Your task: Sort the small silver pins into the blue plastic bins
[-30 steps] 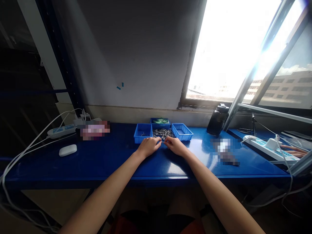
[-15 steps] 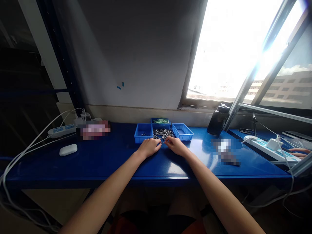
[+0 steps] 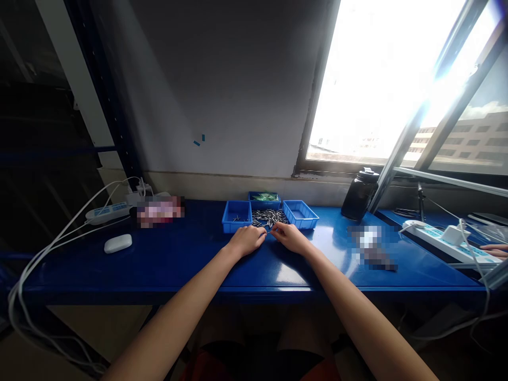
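In the lower middle of the frame, the left hand (image 3: 246,241) and the right hand (image 3: 291,238) meet just above the blue table (image 3: 159,270), with a small gap between their fingertips. A thin piece (image 3: 269,232) spans that gap, its ends pinched in the closed fingers of both hands; it is too small to tell what it is. Both forearms reach in from the bottom of the frame.

Just beyond the hands, at the centre, lies a loose pile of small metal pieces (image 3: 270,217). The left blue bin (image 3: 237,228) stands beside the pile and has a few small pieces in it; the right blue bin (image 3: 305,224) stands on the pile's other side. Behind the pile, the rear blue bin (image 3: 262,204) holds something green.

At the left of the frame, a white case (image 3: 118,243) lies on the table, with a power strip (image 3: 107,212) and a pixelated pinkish item (image 3: 161,209) beyond it. Right of centre, a dark bottle (image 3: 359,198) stands near the wall, and a pixelated item (image 3: 373,247) lies nearer the front. Farther right is a white power strip (image 3: 448,243), with another person's fingers (image 3: 495,248) near it at the right edge
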`<state>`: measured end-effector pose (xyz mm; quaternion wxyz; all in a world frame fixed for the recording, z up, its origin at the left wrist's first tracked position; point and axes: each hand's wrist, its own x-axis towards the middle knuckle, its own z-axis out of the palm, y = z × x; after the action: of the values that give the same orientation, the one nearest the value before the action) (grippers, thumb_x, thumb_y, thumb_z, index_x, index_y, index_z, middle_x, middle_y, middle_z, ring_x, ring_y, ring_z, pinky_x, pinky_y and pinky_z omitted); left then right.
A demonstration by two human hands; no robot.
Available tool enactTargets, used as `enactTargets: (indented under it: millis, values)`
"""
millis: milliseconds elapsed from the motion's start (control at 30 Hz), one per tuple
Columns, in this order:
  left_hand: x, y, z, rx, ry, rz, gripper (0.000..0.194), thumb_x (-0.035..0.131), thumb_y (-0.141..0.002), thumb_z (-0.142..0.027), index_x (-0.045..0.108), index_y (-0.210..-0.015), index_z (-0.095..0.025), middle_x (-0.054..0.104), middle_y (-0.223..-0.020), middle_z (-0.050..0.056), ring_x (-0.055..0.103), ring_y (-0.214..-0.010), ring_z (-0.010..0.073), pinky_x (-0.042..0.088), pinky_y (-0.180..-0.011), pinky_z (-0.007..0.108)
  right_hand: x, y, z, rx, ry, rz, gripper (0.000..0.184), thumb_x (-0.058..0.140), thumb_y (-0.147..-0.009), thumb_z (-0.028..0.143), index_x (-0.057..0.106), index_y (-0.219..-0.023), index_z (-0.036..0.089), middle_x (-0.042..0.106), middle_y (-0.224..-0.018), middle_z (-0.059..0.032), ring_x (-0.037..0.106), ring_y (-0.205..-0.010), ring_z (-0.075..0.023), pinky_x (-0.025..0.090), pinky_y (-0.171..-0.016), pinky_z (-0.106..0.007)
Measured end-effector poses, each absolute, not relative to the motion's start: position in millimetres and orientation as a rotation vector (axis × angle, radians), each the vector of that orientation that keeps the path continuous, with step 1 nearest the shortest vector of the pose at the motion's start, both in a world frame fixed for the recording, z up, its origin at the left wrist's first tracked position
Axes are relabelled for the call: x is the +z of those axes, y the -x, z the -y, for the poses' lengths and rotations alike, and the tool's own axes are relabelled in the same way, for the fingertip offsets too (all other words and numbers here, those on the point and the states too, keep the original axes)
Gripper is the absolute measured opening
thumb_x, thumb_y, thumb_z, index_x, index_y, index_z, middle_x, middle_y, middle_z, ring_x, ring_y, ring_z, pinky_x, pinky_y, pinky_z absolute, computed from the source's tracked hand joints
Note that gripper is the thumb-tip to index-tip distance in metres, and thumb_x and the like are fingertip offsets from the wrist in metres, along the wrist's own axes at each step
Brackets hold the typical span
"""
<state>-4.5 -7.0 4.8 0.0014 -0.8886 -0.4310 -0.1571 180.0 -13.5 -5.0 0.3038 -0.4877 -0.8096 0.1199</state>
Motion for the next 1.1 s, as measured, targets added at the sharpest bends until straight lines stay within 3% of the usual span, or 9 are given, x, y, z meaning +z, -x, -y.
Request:
enactTargets:
  millis: [1100]
  values:
    - [1.9, 6.0, 5.2, -0.504, 2.816, 1.288, 0.035, 0.03, -0.085, -0.042, 0.057, -0.1, -0.024, 0.064, -0.087, 0.005, 0.058, -0.079, 0.0209, 0.042, -0.065, 0.028, -7.2, -183.2, 11.4, 0.321, 1.304, 2.186, 0.023, 0.045, -0.079, 0.036, 0.058, -0.079, 0.017, 0.056, -0.057, 0.001, 0.047, -0.052, -0.0098, 0.033, -0.051, -0.02]
